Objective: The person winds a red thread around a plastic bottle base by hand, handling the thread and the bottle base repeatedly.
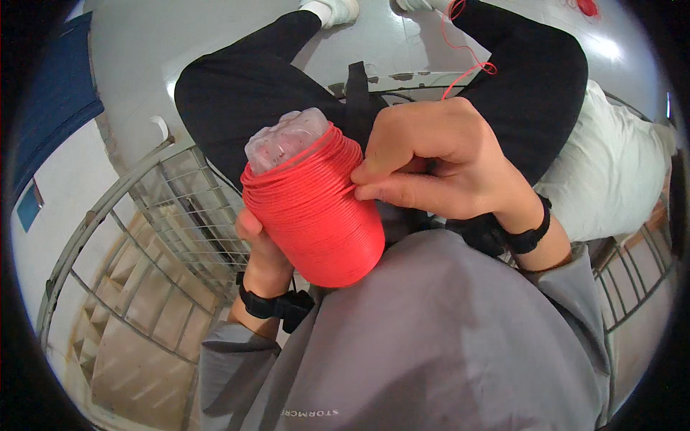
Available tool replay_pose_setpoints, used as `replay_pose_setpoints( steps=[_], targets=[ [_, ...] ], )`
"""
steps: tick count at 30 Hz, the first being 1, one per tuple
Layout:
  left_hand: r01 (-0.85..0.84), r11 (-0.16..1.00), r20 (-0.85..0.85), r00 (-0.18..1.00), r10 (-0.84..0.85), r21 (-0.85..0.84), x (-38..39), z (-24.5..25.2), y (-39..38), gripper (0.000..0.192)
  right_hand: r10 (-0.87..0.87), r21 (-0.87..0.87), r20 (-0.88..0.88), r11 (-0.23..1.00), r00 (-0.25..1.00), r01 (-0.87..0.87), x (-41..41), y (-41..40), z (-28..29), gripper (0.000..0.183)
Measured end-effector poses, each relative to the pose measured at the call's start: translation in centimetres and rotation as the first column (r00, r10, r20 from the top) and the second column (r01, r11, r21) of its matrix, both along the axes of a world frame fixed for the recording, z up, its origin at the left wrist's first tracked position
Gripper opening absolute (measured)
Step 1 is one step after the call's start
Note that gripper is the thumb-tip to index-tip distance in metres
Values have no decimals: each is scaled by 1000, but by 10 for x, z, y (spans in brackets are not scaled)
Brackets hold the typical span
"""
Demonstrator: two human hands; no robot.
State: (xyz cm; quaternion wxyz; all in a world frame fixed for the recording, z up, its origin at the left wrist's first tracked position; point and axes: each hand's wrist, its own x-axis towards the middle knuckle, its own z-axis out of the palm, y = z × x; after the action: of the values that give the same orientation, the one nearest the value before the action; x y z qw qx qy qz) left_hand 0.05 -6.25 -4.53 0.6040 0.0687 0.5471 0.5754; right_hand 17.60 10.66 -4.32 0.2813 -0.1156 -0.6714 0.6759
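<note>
A thick roll of red cord point(318, 226) is wound in close turns around a clear, crumpled plastic core point(291, 137), which sticks out at the far end. My left hand point(264, 258) holds the roll from its left side and below, with most of the fingers hidden behind it. At the roll's right side, my right hand point(442, 161) pinches the cord between thumb and forefinger, touching the windings. A loose strand of red cord point(468, 47) runs from behind my right hand, over my right leg, toward the floor.
A curved metal rail with wire mesh point(116, 188) stands to the left. A white pillow or stuffed cloth point(604, 172) lies at the right, beside more metal bars point(636, 277). More red cord point(587, 7) lies on the floor point(135, 48) at the far right.
</note>
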Motion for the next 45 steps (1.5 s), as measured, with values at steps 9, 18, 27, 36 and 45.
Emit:
replay_pose_setpoints(
  steps=[9,18,27,36,45],
  targets=[
    [21,986,128,991,-43,167,-2,0,11,96,113,-299,-7,948,994,-110,0,-5,-11,16],
    [164,972,-165,968,-191,-166,6,16,29,104,235,-371,100,910,967,-182,-15,9,-11,62],
    [149,946,399,879,-260,288,-2,-22,47,91,416,-536,-68,751,907,-384,-20,35,-28,63],
    [215,946,-126,960,-251,-244,-18,-22,57,85,111,-201,118,976,987,-85,-13,43,-78,67],
    [308,918,-190,914,-359,-250,-20,-26,65,92,31,-125,184,992,982,-8,-13,41,-86,68]
  ],
)
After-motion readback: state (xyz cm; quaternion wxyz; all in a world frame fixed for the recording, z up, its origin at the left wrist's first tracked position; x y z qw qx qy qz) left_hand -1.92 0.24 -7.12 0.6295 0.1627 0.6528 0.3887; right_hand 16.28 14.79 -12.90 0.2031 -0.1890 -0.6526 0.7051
